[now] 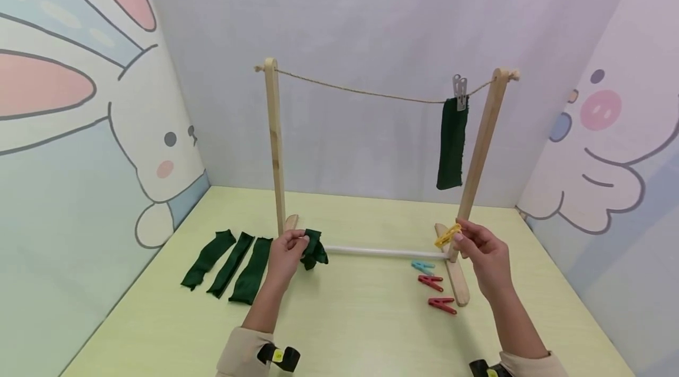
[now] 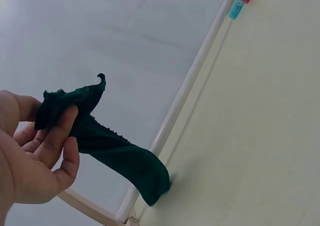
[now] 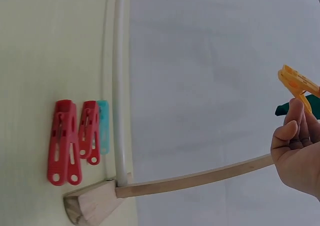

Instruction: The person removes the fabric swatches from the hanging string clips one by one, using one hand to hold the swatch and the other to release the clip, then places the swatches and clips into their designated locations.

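My left hand (image 1: 285, 256) pinches a dark green cloth strip (image 2: 125, 161) by its upper end, and the rest of the strip droops below the fingers. Between thumb and fingers, my right hand (image 1: 485, 253) holds a yellow clothespin (image 3: 295, 81) near the right post. A second green strip (image 1: 452, 144) hangs from the twine line (image 1: 366, 92), clipped by a grey clothespin (image 1: 460, 93) close to that post. Three more green strips (image 1: 251, 271) lie side by side on the table, left of my left hand.
Two red clothespins (image 3: 64, 141) and a blue clothespin (image 1: 422, 266) lie by the right foot of the wooden frame (image 1: 481, 153). A white bar (image 1: 382, 252) joins the frame's feet. Walls with cartoon animals (image 1: 159, 159) flank the table (image 1: 371, 318).
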`<state>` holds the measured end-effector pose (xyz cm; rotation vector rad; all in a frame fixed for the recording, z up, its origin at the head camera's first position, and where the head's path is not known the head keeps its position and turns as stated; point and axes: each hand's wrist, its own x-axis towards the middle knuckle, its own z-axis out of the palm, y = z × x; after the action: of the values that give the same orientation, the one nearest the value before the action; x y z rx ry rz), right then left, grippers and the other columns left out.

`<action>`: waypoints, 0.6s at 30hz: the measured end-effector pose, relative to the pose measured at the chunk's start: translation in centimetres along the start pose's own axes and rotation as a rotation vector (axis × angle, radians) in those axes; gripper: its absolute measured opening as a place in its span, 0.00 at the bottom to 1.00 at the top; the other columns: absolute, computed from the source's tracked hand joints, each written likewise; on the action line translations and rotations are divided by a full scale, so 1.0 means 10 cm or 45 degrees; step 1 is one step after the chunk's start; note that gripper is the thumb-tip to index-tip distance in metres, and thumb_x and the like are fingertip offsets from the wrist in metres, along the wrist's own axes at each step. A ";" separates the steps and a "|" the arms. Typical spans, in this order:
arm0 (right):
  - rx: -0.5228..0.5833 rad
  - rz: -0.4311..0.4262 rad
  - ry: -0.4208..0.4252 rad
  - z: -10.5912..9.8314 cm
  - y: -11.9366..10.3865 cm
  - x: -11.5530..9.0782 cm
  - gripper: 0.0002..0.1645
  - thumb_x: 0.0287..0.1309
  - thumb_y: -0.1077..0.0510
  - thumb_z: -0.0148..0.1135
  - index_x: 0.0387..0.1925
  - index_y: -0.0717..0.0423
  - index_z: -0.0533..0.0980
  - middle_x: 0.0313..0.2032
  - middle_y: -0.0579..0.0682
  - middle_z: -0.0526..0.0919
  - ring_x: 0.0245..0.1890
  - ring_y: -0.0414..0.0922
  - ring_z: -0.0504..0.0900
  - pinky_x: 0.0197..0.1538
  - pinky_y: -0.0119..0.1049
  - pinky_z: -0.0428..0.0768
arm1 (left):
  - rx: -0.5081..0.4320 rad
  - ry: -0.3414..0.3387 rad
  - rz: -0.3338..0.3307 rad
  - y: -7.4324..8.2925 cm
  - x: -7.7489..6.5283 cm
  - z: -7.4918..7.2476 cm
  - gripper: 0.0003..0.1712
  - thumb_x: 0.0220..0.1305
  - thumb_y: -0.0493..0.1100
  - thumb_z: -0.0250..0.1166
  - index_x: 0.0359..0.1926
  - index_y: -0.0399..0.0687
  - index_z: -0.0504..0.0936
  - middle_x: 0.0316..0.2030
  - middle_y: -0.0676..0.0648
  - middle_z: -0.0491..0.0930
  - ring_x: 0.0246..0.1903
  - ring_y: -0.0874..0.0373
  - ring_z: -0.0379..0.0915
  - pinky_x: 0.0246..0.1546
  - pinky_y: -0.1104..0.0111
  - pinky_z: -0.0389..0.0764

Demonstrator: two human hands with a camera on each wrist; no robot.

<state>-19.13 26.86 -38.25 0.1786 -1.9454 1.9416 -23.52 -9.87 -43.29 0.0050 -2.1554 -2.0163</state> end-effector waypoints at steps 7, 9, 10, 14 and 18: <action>-0.025 0.056 -0.035 -0.06 0.10 -0.10 0.18 0.61 0.62 0.59 0.50 0.69 0.73 0.33 0.45 0.81 0.27 0.40 0.79 0.31 0.25 0.76 | 0.043 0.015 -0.030 -0.07 -0.15 -0.12 0.11 0.64 0.37 0.60 0.44 0.33 0.79 0.34 0.43 0.81 0.33 0.57 0.74 0.33 0.67 0.77; -0.053 0.079 -0.038 -0.08 0.13 -0.12 0.19 0.61 0.61 0.60 0.50 0.69 0.73 0.32 0.45 0.81 0.28 0.40 0.79 0.31 0.25 0.76 | 0.052 0.020 -0.043 -0.08 -0.18 -0.14 0.11 0.63 0.37 0.61 0.44 0.33 0.79 0.36 0.43 0.81 0.35 0.57 0.75 0.34 0.67 0.78; -0.065 0.093 -0.039 -0.10 0.15 -0.14 0.18 0.60 0.61 0.60 0.49 0.68 0.74 0.32 0.45 0.81 0.28 0.39 0.80 0.31 0.25 0.76 | 0.057 0.022 -0.053 -0.09 -0.20 -0.16 0.11 0.63 0.37 0.61 0.43 0.33 0.79 0.36 0.42 0.81 0.35 0.57 0.75 0.33 0.67 0.78; -0.088 0.150 -0.059 -0.13 0.23 -0.24 0.17 0.58 0.63 0.62 0.47 0.69 0.73 0.32 0.44 0.82 0.28 0.39 0.81 0.30 0.27 0.77 | 0.092 0.014 -0.097 -0.14 -0.31 -0.23 0.11 0.63 0.36 0.60 0.43 0.32 0.79 0.35 0.43 0.81 0.33 0.57 0.75 0.32 0.66 0.78; -0.130 0.204 -0.083 -0.17 0.29 -0.33 0.18 0.57 0.66 0.62 0.47 0.73 0.71 0.32 0.46 0.83 0.28 0.41 0.82 0.32 0.28 0.78 | 0.126 -0.002 -0.156 -0.21 -0.43 -0.31 0.10 0.63 0.35 0.60 0.42 0.33 0.79 0.33 0.44 0.81 0.31 0.56 0.74 0.30 0.65 0.77</action>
<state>-16.85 28.06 -42.19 0.0596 -2.1555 1.9502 -19.14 -12.52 -45.76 0.1535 -2.3059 -1.9704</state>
